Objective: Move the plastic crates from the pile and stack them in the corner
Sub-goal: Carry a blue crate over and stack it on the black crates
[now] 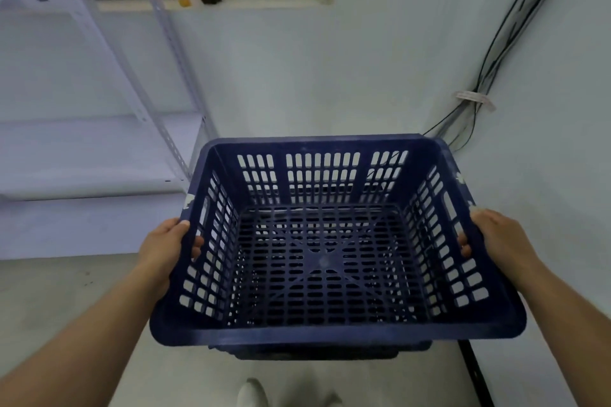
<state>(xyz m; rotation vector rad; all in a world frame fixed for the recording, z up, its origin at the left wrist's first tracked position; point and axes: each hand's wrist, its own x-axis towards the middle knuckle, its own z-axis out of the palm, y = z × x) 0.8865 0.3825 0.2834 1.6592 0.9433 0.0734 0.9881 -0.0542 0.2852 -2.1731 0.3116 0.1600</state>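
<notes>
Head view: lower crate [317,352] (mostly hidden).

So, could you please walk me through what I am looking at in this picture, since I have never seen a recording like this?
There is no machine here. A person wears a camera on the head, so the one picture looks forward and down along their own arms. The left hand and the right hand each grip a side of a dark blue plastic crate, fingers curled through the slots. The crate is empty, its walls and bottom full of holes. Something dark shows just under it, perhaps another crate, but I cannot tell. Ahead is a room corner with pale walls; a white metal shelf rack stands on the left, black cables run down the right wall, and a shoe shows on the grey floor.
</notes>
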